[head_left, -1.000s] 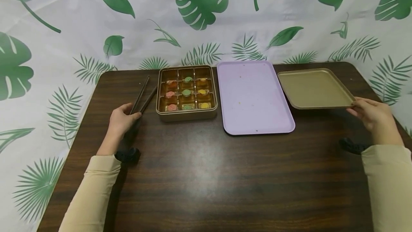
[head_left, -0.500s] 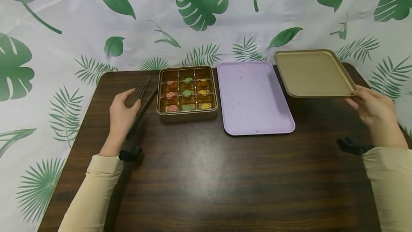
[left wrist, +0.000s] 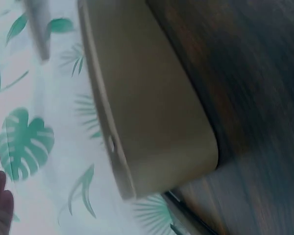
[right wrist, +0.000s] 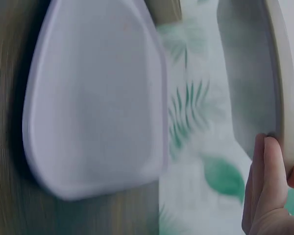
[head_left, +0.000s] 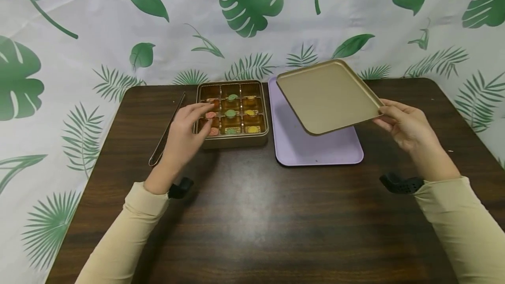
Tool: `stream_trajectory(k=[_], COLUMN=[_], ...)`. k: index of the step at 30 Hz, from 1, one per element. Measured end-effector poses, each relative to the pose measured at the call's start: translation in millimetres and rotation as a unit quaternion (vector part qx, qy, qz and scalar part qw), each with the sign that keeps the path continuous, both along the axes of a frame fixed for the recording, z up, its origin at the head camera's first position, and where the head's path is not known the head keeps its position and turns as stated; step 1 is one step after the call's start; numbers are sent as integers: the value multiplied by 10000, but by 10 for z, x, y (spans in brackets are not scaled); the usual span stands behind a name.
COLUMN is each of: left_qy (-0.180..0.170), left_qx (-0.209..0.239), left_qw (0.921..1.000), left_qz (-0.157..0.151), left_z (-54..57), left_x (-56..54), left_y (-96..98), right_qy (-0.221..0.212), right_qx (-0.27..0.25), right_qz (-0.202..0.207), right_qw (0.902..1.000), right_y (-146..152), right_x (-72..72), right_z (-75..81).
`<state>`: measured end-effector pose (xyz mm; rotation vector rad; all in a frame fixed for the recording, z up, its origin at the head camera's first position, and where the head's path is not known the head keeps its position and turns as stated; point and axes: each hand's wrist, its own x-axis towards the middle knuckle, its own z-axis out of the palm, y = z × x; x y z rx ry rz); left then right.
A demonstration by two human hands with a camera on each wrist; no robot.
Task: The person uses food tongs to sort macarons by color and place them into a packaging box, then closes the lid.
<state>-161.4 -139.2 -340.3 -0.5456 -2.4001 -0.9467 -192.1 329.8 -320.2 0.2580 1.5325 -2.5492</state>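
Observation:
A gold square tin lid (head_left: 331, 97) is held up and tilted over the purple tray (head_left: 315, 151), its right corner pinched by my right hand (head_left: 408, 128). In the right wrist view, fingers (right wrist: 269, 171) lie on one face of the lid, with the thumb on the other. My left hand (head_left: 185, 133) reaches over the left side of the gold tin (head_left: 236, 142), its fingers relaxed and holding nothing. Inside the tin are compartments with pink, green and yellow candies (head_left: 230, 113). Metal tongs (head_left: 158, 150) lie left of the tin, partly hidden by my left hand.
The dark wooden table (head_left: 244, 222) reaches back to a white leaf-print cloth (head_left: 189, 8). The purple tray lies just right of the tin, with a few small crumbs on it.
My left hand has left the tongs on the table and moved right to the tin. My right hand has raised the lid and carried it left over the tray.

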Motion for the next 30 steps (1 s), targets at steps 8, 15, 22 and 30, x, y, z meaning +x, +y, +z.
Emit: stream_trajectory(k=[8,15,22,30], left_qy=[834,1269,1682,1662], left_qx=[-1127,-1244,-661,209], left_qw=[9882,9817,9825,9859], left_qz=[-625,-689,-454,-38], left_z=[-91,-186,-230,-210], left_x=[5,-7,0,-29], left_y=[233,311,302,267], right_qy=[-32,53,342,1361], right_qx=[63,437,540,489], right_qz=[726,1209,1479,1756], right_qw=[9973,9917,9869,9738], right_y=[-447,-724,-868,-1009], right_x=[59,145,169,185], right_z=[9,32,22,47])
